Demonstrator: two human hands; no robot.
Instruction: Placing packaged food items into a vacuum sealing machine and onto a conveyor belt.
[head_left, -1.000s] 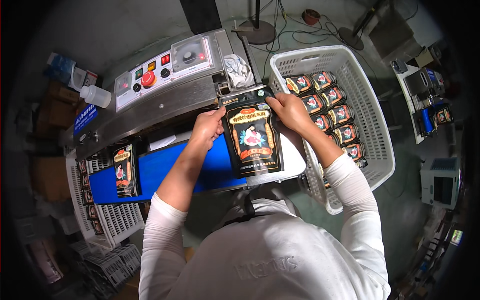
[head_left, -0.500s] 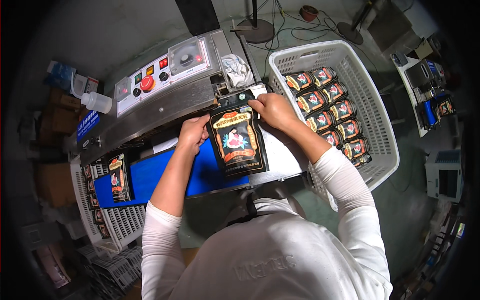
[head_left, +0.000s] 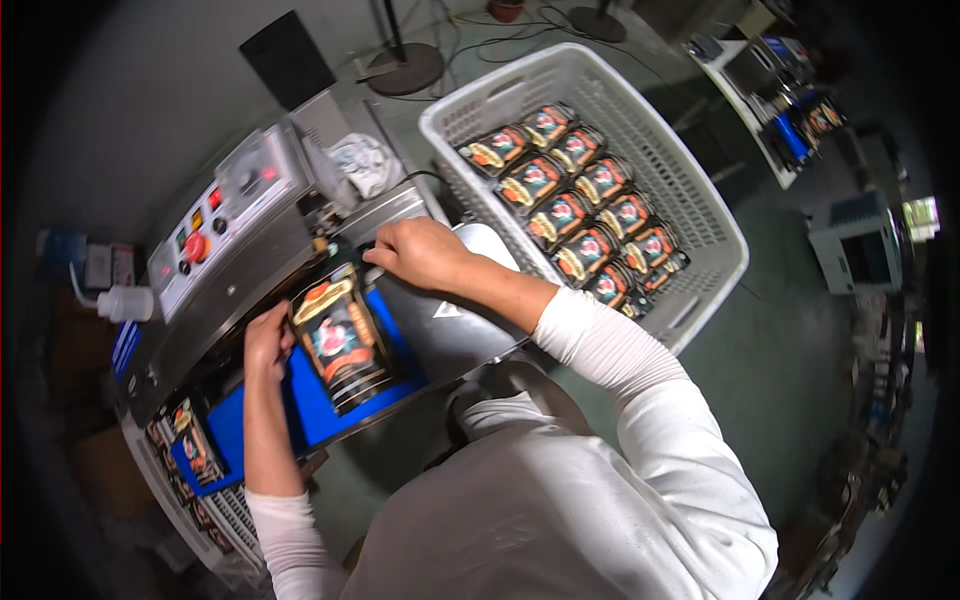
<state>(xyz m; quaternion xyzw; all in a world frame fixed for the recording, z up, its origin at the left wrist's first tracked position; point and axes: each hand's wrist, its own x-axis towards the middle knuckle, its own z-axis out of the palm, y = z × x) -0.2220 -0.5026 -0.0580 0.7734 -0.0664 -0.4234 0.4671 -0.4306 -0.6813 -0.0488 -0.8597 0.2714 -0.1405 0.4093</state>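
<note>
A black stand-up pouch [head_left: 340,345] with a red and gold printed label lies over the blue conveyor belt [head_left: 312,405], its top end at the slot of a metal sealing machine [head_left: 240,285]. My left hand [head_left: 268,342] is closed, fingers curled, at the pouch's upper left edge. My right hand [head_left: 418,252] is closed at its top right corner, where the fingertips are partly hidden and blurred. Further left on the belt rests another such pouch [head_left: 193,445].
On my right, a large white crate [head_left: 700,215] holds several packed pouches. The machine's panel carries a red knob [head_left: 196,248]. A crumpled white cloth [head_left: 362,165] lies beside it. At the far left stands a plastic bottle [head_left: 126,303]. Another crate [head_left: 240,530] sits under the belt's left end.
The view has turned to the right, so the scene sits further left and tilted. Both hands have moved the pouch leftward along the machine, off the pale plate and onto the blue belt.
</note>
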